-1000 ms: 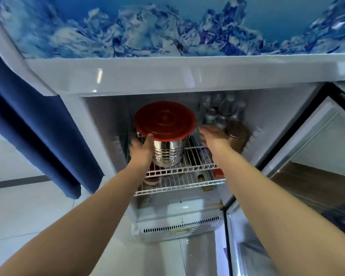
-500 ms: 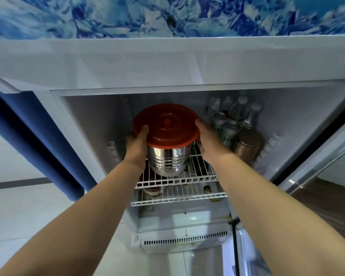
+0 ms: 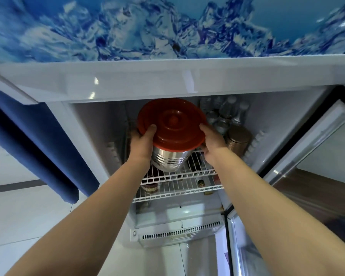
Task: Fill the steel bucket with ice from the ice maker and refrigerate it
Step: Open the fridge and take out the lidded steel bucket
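Both hands have lifted the shiny ribbed steel bucket (image 3: 168, 159) higher and tipped it toward the camera since a moment ago. Left of the grip hangs a dark blue fabric curtain (image 3: 38, 144). Left hand (image 3: 141, 144) and right hand (image 3: 212, 143) clasp the bucket's round red plastic lid (image 3: 172, 124) by its rim, above the white wire refrigerator shelf (image 3: 187, 172). Just right of the right hand, clear capped bottles (image 3: 225, 114) and a bronze metal canister (image 3: 238, 139) crowd the shelf.
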Tool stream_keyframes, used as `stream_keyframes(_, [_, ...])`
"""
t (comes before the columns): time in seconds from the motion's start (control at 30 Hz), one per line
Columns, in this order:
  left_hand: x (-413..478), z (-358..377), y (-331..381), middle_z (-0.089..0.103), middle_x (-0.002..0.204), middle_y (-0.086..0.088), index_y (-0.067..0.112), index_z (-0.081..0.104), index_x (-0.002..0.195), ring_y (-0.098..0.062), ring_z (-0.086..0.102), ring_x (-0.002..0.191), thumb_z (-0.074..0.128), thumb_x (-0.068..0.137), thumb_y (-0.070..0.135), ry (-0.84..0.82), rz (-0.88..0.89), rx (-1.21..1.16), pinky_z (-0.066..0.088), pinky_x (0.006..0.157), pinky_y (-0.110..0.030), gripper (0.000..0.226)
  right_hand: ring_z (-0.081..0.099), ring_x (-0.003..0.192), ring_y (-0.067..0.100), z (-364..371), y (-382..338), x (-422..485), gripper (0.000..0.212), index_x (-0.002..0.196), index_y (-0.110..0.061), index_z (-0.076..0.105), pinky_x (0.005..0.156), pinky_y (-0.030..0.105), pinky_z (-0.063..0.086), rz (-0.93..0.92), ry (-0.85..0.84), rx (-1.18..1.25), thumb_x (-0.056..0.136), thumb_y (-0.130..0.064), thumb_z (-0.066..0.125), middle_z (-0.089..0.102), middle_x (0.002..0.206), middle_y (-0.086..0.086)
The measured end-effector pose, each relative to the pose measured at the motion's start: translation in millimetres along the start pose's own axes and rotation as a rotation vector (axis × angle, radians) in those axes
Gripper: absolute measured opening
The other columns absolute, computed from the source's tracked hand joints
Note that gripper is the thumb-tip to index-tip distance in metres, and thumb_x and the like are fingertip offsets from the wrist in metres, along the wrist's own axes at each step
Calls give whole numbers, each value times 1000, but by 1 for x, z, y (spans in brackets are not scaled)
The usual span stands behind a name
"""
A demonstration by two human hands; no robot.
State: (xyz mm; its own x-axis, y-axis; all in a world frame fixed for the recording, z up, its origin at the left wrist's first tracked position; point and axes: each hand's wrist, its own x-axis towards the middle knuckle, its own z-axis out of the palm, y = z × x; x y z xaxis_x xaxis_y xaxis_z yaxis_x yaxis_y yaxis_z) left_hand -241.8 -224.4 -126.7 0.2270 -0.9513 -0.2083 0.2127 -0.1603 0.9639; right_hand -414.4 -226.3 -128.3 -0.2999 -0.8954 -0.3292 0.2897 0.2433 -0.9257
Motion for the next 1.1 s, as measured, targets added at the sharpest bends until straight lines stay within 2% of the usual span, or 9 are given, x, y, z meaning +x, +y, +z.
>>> stream_keyframes(0.2, [-42, -2, 14, 55, 118, -4, 15, 41, 133, -19, 55, 100, 63, 88, 24, -94, -40, -24, 40, 85, -31, 51, 56, 115, 26, -14, -15, -48, 38, 129, -18, 52, 103, 43, 43, 57, 102, 59, 92, -24, 57, 60, 127, 7])
stream_keyframes(0.27, [-54, -4, 18, 55, 120, -5, 12, 39, 135, -15, 57, 94, 63, 88, 25, -121, -63, -10, 42, 78, -28, 54, 63, 97, 23, -20, -19, -65, 32, 122, -14, 56, 85, 36, 53, 66, 137, 107, 91, -20, 59, 66, 112, 9])
stream_keyframes(0.33, [-66, -6, 20, 55, 119, -5, 11, 38, 135, -8, 57, 86, 62, 88, 25, -141, -68, -3, 42, 68, -21, 55, 63, 75, 18, -26, -23, -82, 12, 104, -15, 60, 67, 28, 52, 57, 163, 113, 92, -17, 56, 67, 90, 6])
stream_keyframes(0.37, [-72, -7, 22, 55, 118, -5, 10, 37, 135, -6, 56, 85, 62, 88, 25, -150, -74, 2, 41, 65, -20, 55, 61, 70, 17, -29, -25, -91, 5, 96, -17, 59, 65, 28, 50, 49, 176, 107, 93, -16, 55, 65, 83, 4])
stream_keyframes(0.43, [-83, -9, 23, 55, 117, -5, 10, 36, 135, -5, 55, 85, 62, 89, 27, -172, -86, 25, 41, 69, -22, 56, 59, 70, 16, -35, -25, -106, 9, 91, -21, 59, 69, 30, 49, 23, 181, 84, 95, -16, 52, 63, 81, 3])
stream_keyframes(0.57, [-113, -13, 27, 54, 119, -7, 7, 37, 135, -6, 54, 84, 52, 95, 29, -182, -111, 25, 38, 77, -27, 48, 62, 79, 22, -46, -23, -135, 18, 109, -21, 61, 86, 42, 50, 29, 185, 68, 95, -18, 50, 67, 87, 5])
stream_keyframes(0.7, [-141, -22, 24, 54, 126, -10, 6, 36, 138, -20, 53, 101, 41, 99, 31, -173, -126, 59, 38, 86, -31, 46, 60, 71, 19, -56, -16, -160, 17, 107, -20, 62, 71, 34, 49, 21, 208, 47, 95, -17, 51, 66, 82, 2])
stream_keyframes(0.83, [-169, -32, 17, 54, 115, -5, 10, 36, 137, -19, 52, 99, 41, 99, 32, -139, -145, 73, 37, 85, -34, 44, 58, 71, 15, -65, -6, -182, 15, 100, -21, 63, 63, 25, 45, 46, 177, 57, 95, -16, 50, 65, 83, 1])
stream_keyframes(1.1, [-234, -69, 5, 57, 123, -7, 16, 42, 132, -26, 55, 112, 44, 95, 38, 3, -185, 100, 41, 101, -48, 42, 60, 75, 16, -68, 16, -232, 28, 122, -14, 58, 65, 27, 48, 50, 67, 70, 95, -13, 50, 65, 89, 4])
